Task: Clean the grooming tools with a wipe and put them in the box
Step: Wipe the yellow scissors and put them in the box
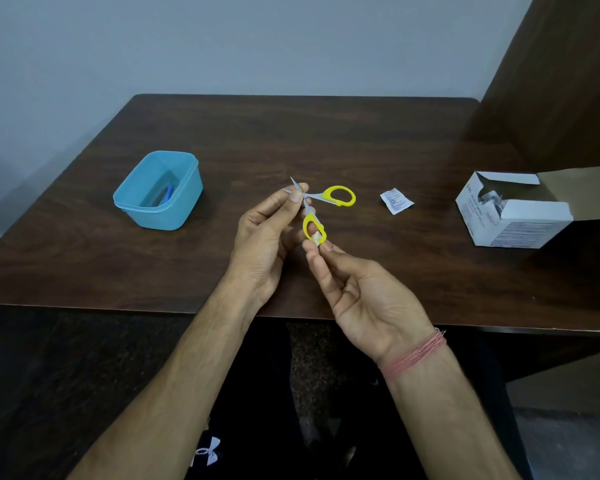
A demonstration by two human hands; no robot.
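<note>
I have the small steel scissors with yellow plastic loop handles (321,202) held up over the dark wood-grain table (326,133), splayed wide. My left hand (267,233) pinches them at the blades, thumb and fingers curled around the metal just below the two tips, which point up and away from me. From that pinch the two handles fan out toward my right side: one loop lies out to the right, free of either hand, the other drops down toward me. That lower loop is where my right hand (361,296) is working; its fingertips are clenched on a small wadded white wipe (316,238), pressing it against the lower rim of the loop. So the wipe is at the handle end and the blades are buried under my left fingers. I judge the blades cannot be wiped without the left hand changing its hold.

The light blue plastic box (158,190) sits open, well off to the left of the scissors and on my left hand's side. Inside I can make out something blue and slender, though I cannot tell what. To the right lies a torn white sachet (396,201), and farther right an opened white cardboard carton (513,216) with packets inside.
</note>
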